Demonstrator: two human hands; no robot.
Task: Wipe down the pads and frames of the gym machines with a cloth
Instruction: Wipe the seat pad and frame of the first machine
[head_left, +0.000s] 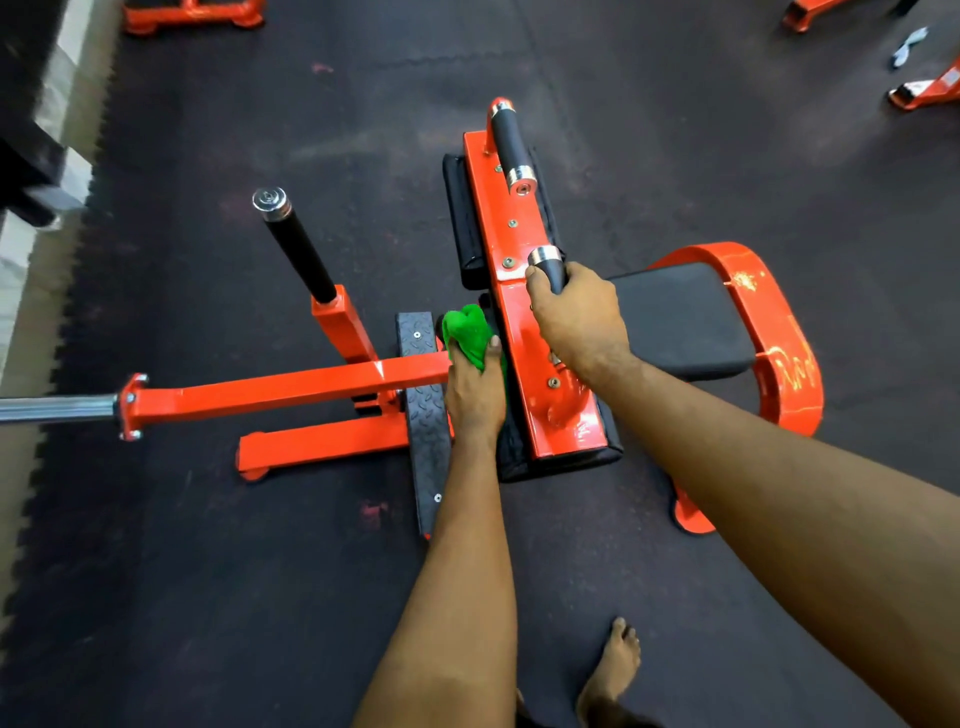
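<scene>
Holds green cloth (469, 332) bunched in left hand (475, 397): fingers curled close together round it, thumb laid along its right side. Sets cloth at left edge of orange plate (519, 322), in the gap between plate and footplate (427, 436), just past the end of the beam (291, 387); cannot tell whether it touches the pad (457, 218) under the plate. Grips near handle (548, 262) with right hand (576, 325): fingers wrapped tight together round the black grip, thumb tip on its left side, chrome cap clear above the fist. Far handle (511, 148) at the plate's other end, well apart. Pad black, showing along both long sides of plate. Seat (680, 322) right of plate, ringed by curved orange frame (782, 332). Beam level, reaching left to chrome sleeve (52, 408); post (298, 247) with black grip leaning up from it. Footplate dark, ribbed, crossing under beam. Bare foot (615, 665) on floor (208, 571) near lower edge, between the forearms. More orange machine parts (192, 13) at the top corners, well apart from this machine.
</scene>
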